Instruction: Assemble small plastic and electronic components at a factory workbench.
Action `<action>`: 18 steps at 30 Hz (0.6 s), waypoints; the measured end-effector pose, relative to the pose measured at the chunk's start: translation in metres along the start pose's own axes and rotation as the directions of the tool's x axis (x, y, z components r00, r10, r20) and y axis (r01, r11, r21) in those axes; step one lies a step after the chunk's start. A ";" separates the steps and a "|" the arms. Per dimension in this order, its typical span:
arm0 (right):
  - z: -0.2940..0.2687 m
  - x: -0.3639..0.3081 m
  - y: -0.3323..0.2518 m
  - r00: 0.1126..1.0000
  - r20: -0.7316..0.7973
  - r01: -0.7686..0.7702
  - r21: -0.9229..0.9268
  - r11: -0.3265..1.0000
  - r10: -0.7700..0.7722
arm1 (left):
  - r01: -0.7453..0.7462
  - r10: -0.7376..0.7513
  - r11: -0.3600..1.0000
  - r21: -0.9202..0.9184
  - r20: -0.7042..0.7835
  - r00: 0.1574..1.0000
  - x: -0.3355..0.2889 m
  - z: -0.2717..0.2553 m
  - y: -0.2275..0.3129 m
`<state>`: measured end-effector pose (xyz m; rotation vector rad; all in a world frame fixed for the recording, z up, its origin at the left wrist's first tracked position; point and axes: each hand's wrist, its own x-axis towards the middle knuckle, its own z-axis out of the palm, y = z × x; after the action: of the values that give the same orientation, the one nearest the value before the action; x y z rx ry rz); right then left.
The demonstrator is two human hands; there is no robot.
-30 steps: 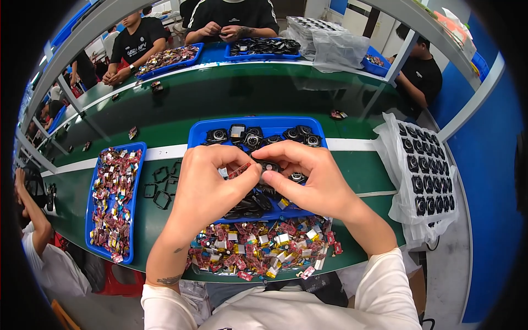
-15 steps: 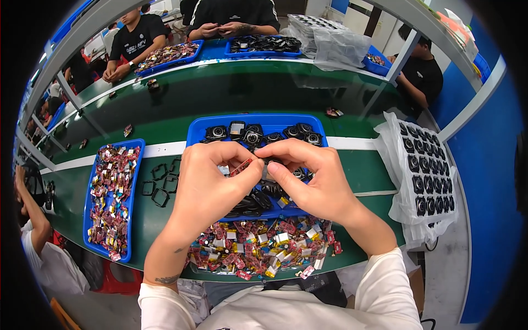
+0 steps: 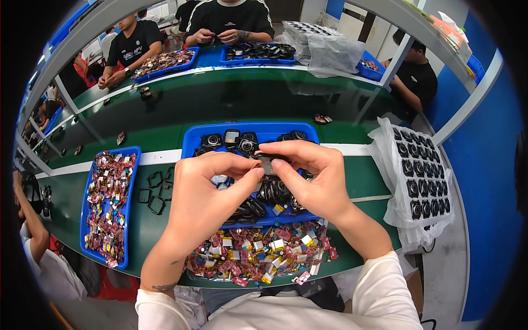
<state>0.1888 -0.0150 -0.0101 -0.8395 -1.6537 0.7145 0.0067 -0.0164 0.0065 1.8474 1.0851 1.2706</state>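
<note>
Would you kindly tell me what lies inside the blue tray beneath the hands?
The blue tray holds black watch-like cases; the hands hide part of its middle, so what lies there cannot be seen.

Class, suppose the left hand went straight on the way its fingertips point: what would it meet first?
Most likely the small dark piece pinched in the right hand; whether the left hand already touches it is unclear.
</note>
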 end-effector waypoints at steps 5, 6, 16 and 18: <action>-0.007 0.004 0.002 0.996 -0.029 -0.076 0.156 0.985 0.081 | -0.055 0.055 0.998 0.002 -0.015 0.998 0.000 0.000 0.002; -0.008 0.005 0.001 0.997 -0.030 -0.072 0.153 0.986 0.077 | -0.034 0.034 0.999 0.011 -0.004 0.999 0.000 0.000 0.001; -0.005 -0.001 -0.003 0.993 -0.106 -0.043 0.113 0.993 0.055 | 0.335 -0.149 0.803 -0.493 0.377 0.914 0.003 -0.006 -0.005; -0.004 -0.003 -0.001 0.981 -0.157 0.105 -0.073 0.992 -0.115 | 0.356 -0.160 0.781 -0.513 0.388 0.908 0.004 -0.003 -0.004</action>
<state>0.1933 -0.0178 -0.0101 -0.8228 -1.5712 0.5054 0.0035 -0.0114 0.0057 1.3187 0.6462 0.9428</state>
